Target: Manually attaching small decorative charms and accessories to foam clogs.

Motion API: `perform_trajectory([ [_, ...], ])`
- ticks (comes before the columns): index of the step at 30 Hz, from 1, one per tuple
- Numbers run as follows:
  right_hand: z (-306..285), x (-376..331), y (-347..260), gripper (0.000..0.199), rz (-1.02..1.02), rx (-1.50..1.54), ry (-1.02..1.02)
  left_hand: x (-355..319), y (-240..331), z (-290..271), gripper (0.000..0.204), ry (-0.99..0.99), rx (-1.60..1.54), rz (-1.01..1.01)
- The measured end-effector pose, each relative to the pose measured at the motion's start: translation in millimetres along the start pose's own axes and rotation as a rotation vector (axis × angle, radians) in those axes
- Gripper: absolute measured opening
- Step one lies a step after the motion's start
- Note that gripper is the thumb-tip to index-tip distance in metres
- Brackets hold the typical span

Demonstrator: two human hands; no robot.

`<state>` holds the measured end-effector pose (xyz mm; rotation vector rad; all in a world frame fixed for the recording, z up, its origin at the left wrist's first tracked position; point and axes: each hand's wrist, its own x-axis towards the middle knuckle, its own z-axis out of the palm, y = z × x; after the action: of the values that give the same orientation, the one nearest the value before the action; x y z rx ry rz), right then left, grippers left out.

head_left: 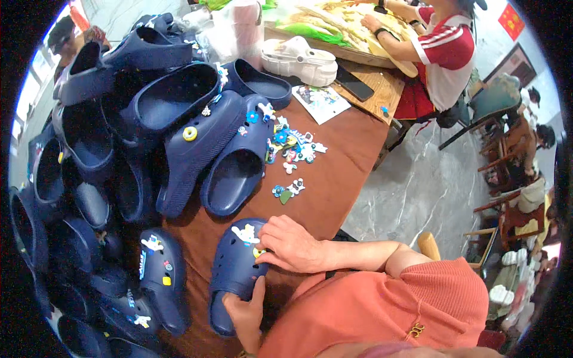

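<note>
A navy blue clog (234,265) lies on the brown tablecloth in front of me, a white cartoon-figure charm on its toe. My left hand (246,310) grips the clog at its foot opening, with some fingertips inside it. At the clog's upper side my right hand (291,246) is closed, its fingertips on a small yellow charm (258,253) set against the clog's surface. Fingers partly hide that charm. Left of it rests another navy clog (164,280) with white, blue and yellow charms. Beyond my hands lie a few loose charms (289,190) and a larger charm pile (295,143).
Many navy clogs (83,134) are heaped along the left side. A white clog (299,62), a dark phone (354,82) and a printed card (319,102) sit at the far end. Another person (444,51) works at the wooden table beyond; grey marble floor (412,179) lies right.
</note>
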<state>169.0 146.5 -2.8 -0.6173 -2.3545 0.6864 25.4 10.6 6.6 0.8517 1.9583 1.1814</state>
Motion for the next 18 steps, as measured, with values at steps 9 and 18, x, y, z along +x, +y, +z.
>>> perform_trajectory([
  [9, -12.5, 5.3, 20.7, 0.024, -0.121, 0.215, -0.11, 1.1, 13.9, -0.2, 0.026, -0.041, -0.091, 0.01],
  [18, -16.1, 16.5, 20.7, 0.022, -0.11, 0.133, -0.269, 0.0, 5.3, 4.3, 0.034, 0.03, -0.057, -0.049],
])
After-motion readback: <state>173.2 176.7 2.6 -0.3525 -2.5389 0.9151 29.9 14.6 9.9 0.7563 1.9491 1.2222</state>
